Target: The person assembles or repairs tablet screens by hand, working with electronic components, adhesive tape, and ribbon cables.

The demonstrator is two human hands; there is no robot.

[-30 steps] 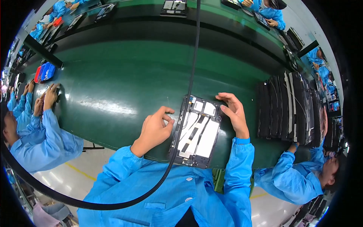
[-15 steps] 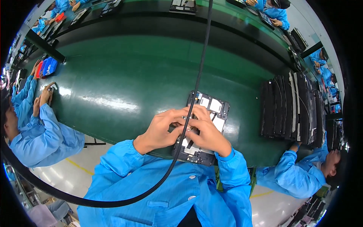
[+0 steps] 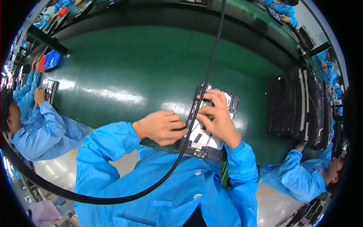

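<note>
At the near edge of a glossy green workbench (image 3: 124,72), a flat dark device panel (image 3: 206,142) with white inner patches lies just in front of the person in a blue smock. The left hand (image 3: 162,126) rests at the panel's left edge, its fingers curled closed against the frame. The right hand (image 3: 215,115) lies on top of the panel, fingers bent and pressing down on its upper middle; whether they pinch anything small cannot be told. A black cable (image 3: 210,72) hangs across the view over the panel. The work looks best done by bracing the frame with the left hand while the right presses evenly. To the right, well apart, stands a row of dark upright panels (image 3: 302,109). Far left, a blue bin (image 3: 53,59) sits beside a co-worker's hands.
</note>
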